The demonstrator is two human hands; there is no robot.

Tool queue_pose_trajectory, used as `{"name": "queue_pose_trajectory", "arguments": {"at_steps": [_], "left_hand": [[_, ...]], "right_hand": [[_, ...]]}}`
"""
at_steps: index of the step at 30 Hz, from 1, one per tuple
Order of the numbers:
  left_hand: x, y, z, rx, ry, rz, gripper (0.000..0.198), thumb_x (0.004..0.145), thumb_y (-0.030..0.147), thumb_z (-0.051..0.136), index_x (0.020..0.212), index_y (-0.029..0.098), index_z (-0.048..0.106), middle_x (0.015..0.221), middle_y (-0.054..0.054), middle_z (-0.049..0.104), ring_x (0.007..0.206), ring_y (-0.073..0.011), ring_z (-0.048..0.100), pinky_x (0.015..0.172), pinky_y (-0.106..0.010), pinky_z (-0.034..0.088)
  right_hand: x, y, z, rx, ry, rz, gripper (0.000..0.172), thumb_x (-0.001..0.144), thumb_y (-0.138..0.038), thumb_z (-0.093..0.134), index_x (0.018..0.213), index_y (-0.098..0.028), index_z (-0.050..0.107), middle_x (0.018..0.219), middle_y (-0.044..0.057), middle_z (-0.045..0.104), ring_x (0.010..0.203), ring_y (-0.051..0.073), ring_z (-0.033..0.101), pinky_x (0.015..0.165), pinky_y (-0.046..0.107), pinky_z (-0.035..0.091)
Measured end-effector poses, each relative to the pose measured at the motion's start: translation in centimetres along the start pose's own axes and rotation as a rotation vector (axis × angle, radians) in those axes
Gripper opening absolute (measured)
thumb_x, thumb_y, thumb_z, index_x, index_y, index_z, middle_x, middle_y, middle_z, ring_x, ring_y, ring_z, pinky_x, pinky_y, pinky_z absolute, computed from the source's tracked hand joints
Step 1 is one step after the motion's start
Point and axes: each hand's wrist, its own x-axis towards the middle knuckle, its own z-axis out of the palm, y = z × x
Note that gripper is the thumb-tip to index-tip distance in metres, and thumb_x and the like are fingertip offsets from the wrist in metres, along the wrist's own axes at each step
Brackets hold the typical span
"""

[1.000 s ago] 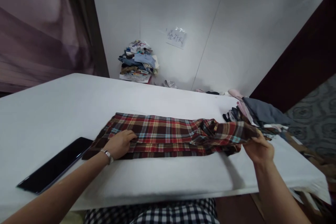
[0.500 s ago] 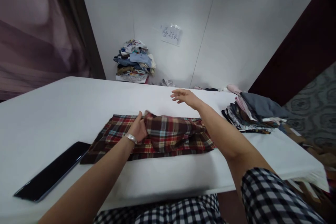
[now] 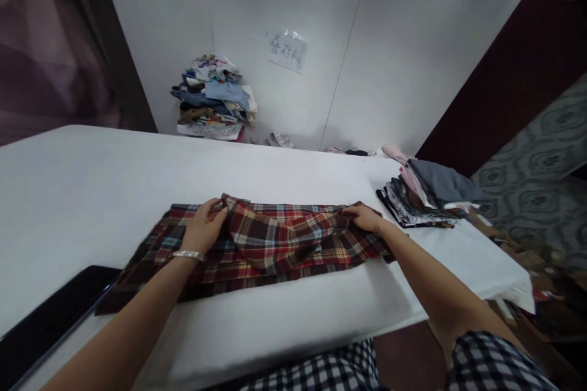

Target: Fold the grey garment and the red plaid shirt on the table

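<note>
Plaid garment (image 3: pixel 270 241) pinched in left hand (image 3: pixel 204 229); right hand (image 3: pixel 365 219), previously raised, now pinches too.

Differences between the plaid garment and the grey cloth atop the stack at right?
The plaid garment is checked, mainly red and brown; the grey cloth looks plain. The left hand and right hand touch the plaid garment; neither touches the grey cloth. Both are fabric.

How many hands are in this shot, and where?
2. The left hand touches the plaid garment left of its middle, by the raised fold; the right hand touches it near its right end. No other hand shows.
</note>
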Motion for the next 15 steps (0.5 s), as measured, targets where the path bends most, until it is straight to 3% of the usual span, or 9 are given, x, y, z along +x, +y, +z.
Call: {"name": "queue_pose_trajectory", "arguments": {"at_steps": [4, 6, 8, 11, 15], "left_hand": [[2.4, -1.9, 0.9, 0.274, -0.121, 0.235, 0.057, 0.07, 0.031, 0.048, 0.125, 0.015, 0.052, 0.142, -0.014, 0.045, 0.132, -0.0294, 0.04, 0.111, -0.045, 0.031], [3.6, -2.3, 1.5, 0.369, -0.17, 0.279, 0.063, 0.065, 0.025, 0.047, 0.127, 0.013, 0.05, 0.144, -0.016, 0.042, 0.136, -0.029, 0.035, 0.112, -0.045, 0.029], [4.7, -2.3, 1.9, 0.474, -0.242, 0.297, 0.06, 0.06, 0.023, 0.048, 0.118, 0.013, 0.056, 0.138, -0.016, 0.048, 0.133, -0.0308, 0.038, 0.111, -0.045, 0.032], [5.4, -1.2, 1.9, 0.574, -0.318, 0.341, 0.044, 0.055, 0.024, 0.051, 0.096, 0.018, 0.064, 0.122, -0.012, 0.062, 0.13, -0.0337, 0.042, 0.108, -0.048, 0.034], [4.3, 2.7, -0.2, 0.5, -0.271, 0.468, 0.028, 0.056, 0.029, 0.053, 0.081, 0.022, 0.063, 0.108, -0.008, 0.068, 0.125, -0.0309, 0.047, 0.107, -0.046, 0.034]], "right_hand": [[0.2, 0.9, -0.1, -0.391, 0.019, -0.073, 0.06, 0.066, -0.005, 0.048, 0.123, -0.018, 0.062, 0.133, 0.008, 0.056, 0.126, 0.024, 0.046, 0.109, 0.038, 0.03], [0.7, 1.0, -0.1, -0.465, 0.033, -0.053, 0.059, 0.071, -0.008, 0.049, 0.128, -0.018, 0.057, 0.137, 0.009, 0.052, 0.131, 0.025, 0.04, 0.111, 0.04, 0.026], [1.1, 1.0, 0.0, -0.51, 0.03, -0.036, 0.052, 0.076, -0.013, 0.049, 0.127, -0.021, 0.059, 0.131, 0.009, 0.057, 0.125, 0.025, 0.046, 0.108, 0.039, 0.03], [1.4, 0.9, 0.0, -0.527, 0.027, -0.013, 0.038, 0.081, -0.025, 0.053, 0.116, -0.021, 0.066, 0.117, 0.01, 0.066, 0.112, 0.026, 0.056, 0.101, 0.037, 0.035], [1.0, 1.2, -0.3, -0.521, 0.025, 0.018, 0.033, 0.082, -0.034, 0.055, 0.107, -0.021, 0.071, 0.109, 0.011, 0.069, 0.105, 0.027, 0.06, 0.096, 0.036, 0.039]]}}
